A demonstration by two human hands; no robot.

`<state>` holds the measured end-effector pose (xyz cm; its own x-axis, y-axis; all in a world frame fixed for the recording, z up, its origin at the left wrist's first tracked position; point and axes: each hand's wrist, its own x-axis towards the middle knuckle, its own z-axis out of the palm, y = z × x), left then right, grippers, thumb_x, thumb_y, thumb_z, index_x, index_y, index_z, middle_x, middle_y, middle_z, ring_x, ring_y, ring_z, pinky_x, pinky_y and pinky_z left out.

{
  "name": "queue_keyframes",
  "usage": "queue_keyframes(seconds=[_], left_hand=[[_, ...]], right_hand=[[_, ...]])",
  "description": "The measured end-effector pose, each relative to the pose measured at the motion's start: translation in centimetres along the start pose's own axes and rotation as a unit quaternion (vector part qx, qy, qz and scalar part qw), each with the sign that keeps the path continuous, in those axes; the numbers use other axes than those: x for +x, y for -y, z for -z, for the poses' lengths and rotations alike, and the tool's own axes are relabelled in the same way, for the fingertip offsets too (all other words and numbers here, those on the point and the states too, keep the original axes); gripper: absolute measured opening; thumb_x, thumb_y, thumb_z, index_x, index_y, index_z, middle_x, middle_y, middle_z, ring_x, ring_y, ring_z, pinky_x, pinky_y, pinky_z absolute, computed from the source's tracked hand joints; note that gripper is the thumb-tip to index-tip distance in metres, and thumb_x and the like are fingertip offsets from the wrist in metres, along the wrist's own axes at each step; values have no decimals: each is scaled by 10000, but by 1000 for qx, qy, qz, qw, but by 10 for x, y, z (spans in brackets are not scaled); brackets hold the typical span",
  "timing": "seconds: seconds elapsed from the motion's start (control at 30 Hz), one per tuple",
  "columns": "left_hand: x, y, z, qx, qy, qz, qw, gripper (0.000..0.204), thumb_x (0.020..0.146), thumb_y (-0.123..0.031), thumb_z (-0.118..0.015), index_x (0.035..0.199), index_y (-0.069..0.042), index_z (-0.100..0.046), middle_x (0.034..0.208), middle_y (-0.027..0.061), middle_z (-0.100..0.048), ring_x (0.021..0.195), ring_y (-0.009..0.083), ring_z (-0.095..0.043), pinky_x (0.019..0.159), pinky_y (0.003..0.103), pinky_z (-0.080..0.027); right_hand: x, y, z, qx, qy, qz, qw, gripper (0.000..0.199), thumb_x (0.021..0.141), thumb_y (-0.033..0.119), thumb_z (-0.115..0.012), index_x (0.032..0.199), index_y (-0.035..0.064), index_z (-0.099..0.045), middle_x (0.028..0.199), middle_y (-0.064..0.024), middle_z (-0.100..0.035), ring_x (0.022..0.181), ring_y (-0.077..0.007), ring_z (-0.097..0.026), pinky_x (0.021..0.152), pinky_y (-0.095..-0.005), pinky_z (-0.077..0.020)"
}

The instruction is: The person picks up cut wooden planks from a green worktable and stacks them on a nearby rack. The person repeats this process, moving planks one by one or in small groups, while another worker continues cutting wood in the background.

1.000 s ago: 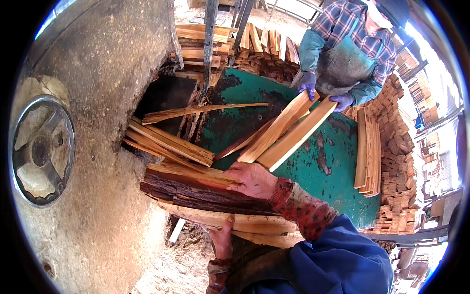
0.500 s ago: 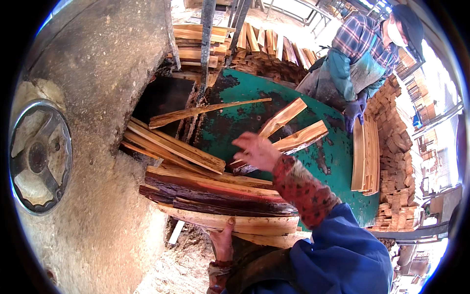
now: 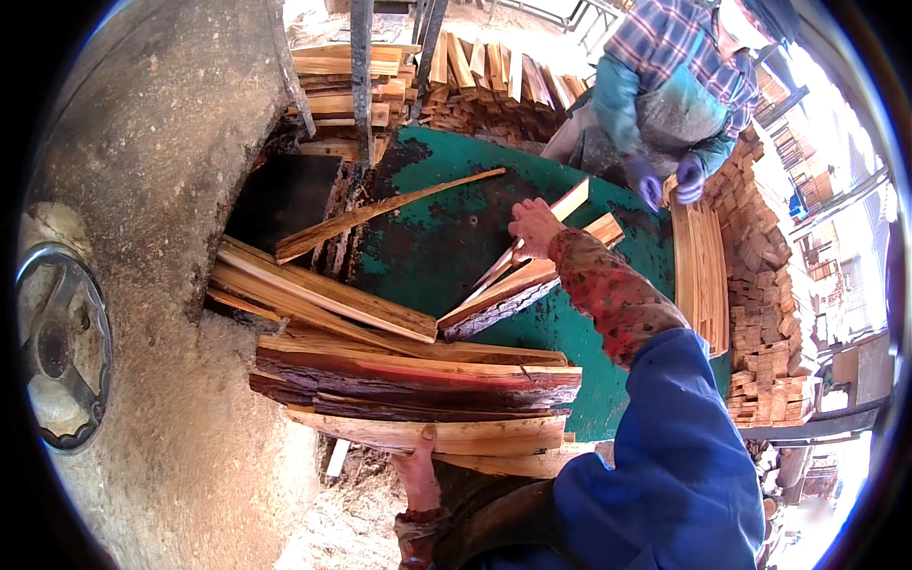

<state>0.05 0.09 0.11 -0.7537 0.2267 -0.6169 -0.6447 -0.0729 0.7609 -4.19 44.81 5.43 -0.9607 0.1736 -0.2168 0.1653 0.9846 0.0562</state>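
My right hand (image 3: 537, 228) reaches over the green table (image 3: 418, 275) and closes round a narrow wooden slat (image 3: 570, 199), which is tipped on its edge. Just beside it lies a thicker bark-edged slat (image 3: 532, 285). My left hand (image 3: 418, 470) grips the near edge of a pale wooden slab (image 3: 456, 434), thumb on top and fingers hidden below. That slab is the near one in a row of bark-sided slabs (image 3: 408, 372) lying across the table's near side. Long strips of wood (image 3: 323, 285) lie askew at the left, below a thin tapered strip (image 3: 389, 211).
Across the table a co-worker in purple gloves (image 3: 665, 180) stands by a bundle of slats (image 3: 698, 275). Stacked wood (image 3: 769, 285) fills the right side. A metal post (image 3: 361, 85) rises at the back. A handwheel (image 3: 62, 347) sits on the rough machine body (image 3: 171, 237) at left.
My right hand has moved away from me and right, closing on the narrow slat, now turned on edge. The co-worker's hands have lifted and come apart. The view has shifted slightly.
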Motion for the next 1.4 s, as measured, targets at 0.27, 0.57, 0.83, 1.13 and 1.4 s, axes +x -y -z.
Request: queue_keyframes(seconds=[0.27,0.57,0.83,1.13,1.4], left_hand=[[2,8,2,-39,6,-34,999,680,752,-147,-797,1299,80,-462,1216,124,-553,1049,224,-525,961,325,-405],[-6,-5,-6,-41,-12,19,999,744,760,-185,-777,1352,40,-388,1252,124,-520,1065,239,-534,940,364,-444],[2,9,4,9,-21,1,1000,690,764,-201,-763,1303,83,-437,1220,129,-544,1046,236,-524,953,353,-417],[2,5,4,40,-15,-3,999,671,772,-245,-769,1269,108,-488,1205,134,-567,1036,220,-523,949,331,-413],[-3,1,-2,-44,1,-50,998,592,777,-196,-790,1234,78,-535,1182,104,-588,995,198,-554,903,303,-441]], right_hand=[[-58,-29,-30,58,-25,25,998,437,693,422,-765,918,62,-662,1018,-113,-515,962,-316,-501,823,-424,-438],[-153,-27,-27,96,18,10,995,1023,557,550,-807,1393,91,-437,1278,-145,-487,1209,-334,-437,1003,-465,-347],[-232,-16,-40,74,64,-91,991,1124,417,339,-892,1364,24,-375,1179,-179,-444,1138,-379,-414,992,-475,-342],[-255,12,-47,141,-21,-125,982,696,514,157,-781,1149,34,-523,1123,-169,-469,1096,-374,-443,931,-467,-388],[-252,15,-45,148,37,-184,971,640,520,137,-789,1064,7,-476,1066,-173,-441,1038,-384,-456,893,-462,-394]])
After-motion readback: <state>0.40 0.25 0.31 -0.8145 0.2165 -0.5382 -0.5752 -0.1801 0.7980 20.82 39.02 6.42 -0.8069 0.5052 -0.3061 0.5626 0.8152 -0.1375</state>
